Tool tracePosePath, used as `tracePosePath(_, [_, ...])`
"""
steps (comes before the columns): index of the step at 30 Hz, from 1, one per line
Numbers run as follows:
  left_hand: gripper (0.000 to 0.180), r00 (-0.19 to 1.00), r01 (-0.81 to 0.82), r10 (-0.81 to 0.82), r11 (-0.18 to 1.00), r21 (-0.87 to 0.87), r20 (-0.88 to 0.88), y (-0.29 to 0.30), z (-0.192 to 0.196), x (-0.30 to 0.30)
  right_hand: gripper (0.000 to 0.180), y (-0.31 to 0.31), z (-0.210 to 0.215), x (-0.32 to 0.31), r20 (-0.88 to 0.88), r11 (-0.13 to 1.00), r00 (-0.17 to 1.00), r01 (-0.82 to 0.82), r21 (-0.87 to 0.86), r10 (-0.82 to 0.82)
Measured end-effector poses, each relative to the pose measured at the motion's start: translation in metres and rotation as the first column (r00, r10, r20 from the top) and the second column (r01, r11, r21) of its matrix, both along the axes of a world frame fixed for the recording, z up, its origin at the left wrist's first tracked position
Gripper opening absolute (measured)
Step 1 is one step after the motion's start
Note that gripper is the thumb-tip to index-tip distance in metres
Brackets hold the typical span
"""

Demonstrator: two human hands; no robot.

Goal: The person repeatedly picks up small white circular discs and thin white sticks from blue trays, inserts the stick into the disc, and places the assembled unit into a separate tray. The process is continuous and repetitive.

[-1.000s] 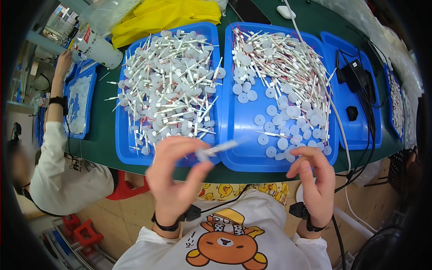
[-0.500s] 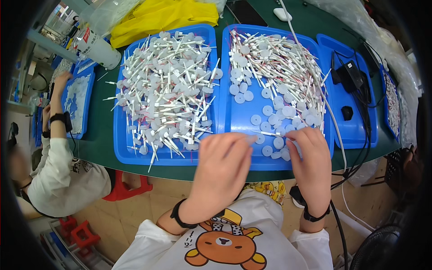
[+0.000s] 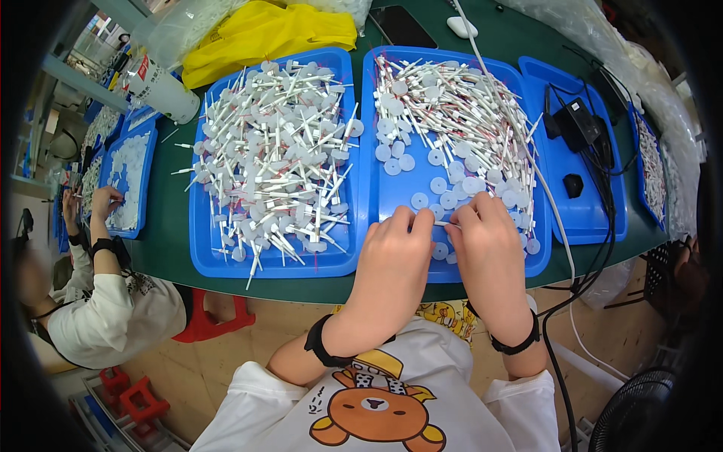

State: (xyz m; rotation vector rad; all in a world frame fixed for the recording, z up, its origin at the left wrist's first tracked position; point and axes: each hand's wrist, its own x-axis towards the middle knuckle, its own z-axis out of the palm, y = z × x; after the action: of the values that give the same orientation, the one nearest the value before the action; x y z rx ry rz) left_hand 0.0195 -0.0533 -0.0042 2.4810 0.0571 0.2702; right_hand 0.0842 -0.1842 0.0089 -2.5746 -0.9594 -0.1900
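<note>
holding left hand and right hand just beside each other over a blue tray, slightly right of the frame's middle, with fingers curled in; showing a white stick between them; cannot tell whether pinched, with fingertips mostly hidden.

Over the middle blue tray, the bare left offers room, but a white cable crosses the right.

The green table carries blue trays and a phone.
</note>
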Motion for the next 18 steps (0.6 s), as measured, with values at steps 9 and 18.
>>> tracePosePath(9, [0.025,0.998,-0.026,0.043,0.922,-0.387,0.036,0.004,0.000,-0.005,0.013,-0.010,0.009,-0.001,-0.127,0.968,0.983,0.158,0.194,-0.135])
tracePosePath(18, [0.031,0.972,-0.042,-0.213,0.254,-0.966,-0.098,0.019,0.019,-0.021,0.023,-0.033,0.023,-0.027,-0.281,0.573,0.914,0.068,0.816,0.291])
